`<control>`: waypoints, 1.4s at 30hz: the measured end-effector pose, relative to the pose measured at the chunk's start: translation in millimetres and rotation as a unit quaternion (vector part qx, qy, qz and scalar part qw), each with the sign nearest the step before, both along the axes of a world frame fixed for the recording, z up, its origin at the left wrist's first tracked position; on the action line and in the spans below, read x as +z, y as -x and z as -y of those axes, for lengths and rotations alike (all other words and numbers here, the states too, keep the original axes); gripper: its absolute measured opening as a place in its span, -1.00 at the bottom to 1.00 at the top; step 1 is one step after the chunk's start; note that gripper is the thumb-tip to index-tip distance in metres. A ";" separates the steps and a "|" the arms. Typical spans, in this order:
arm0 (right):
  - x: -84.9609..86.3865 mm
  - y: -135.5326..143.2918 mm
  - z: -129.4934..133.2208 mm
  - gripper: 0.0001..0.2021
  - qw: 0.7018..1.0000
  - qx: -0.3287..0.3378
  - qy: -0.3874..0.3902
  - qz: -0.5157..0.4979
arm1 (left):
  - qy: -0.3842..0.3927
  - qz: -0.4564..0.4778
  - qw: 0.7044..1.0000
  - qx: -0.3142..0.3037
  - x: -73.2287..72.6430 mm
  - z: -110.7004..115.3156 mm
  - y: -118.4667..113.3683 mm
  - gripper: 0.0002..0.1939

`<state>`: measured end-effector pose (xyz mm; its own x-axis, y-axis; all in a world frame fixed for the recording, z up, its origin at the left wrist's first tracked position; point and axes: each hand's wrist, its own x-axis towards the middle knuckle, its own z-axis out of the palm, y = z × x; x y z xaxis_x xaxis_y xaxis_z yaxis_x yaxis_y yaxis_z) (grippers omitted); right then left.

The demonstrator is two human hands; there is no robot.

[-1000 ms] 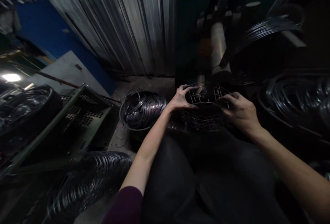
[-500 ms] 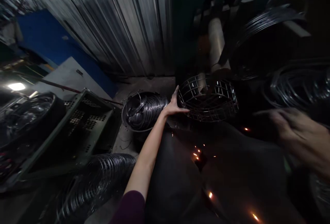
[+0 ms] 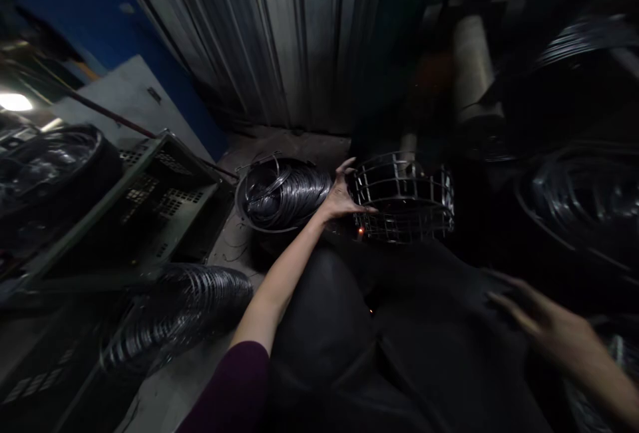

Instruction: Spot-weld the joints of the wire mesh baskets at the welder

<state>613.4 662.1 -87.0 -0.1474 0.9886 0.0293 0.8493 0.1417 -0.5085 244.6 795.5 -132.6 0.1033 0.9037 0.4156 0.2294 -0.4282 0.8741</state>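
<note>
A round wire cage stands in front of my knees, with a small orange spark at its lower left edge. My left hand grips the cage's left rim, thumb under and fingers spread. Blurred and low at the right, my right hand hovers above my dark trousers with fingers apart and nothing in it.
A dark tub of coiled wire rings sits just left of the cage. A green perforated crate and more wire coils lie at the left. Corrugated metal sheeting stands behind, a machine roller and large wire coils at the right.
My right hand let go of the cage and swung down to the lower right. The left hand kept hold of the cage; the shower of sparks has died to one glow.
</note>
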 end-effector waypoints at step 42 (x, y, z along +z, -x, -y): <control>66.2 92.5 -100.7 -0.70 0.872 0.305 -0.305 0.234 | -0.047 -0.318 0.947 -0.007 63.4 16.4 -33.2 -0.08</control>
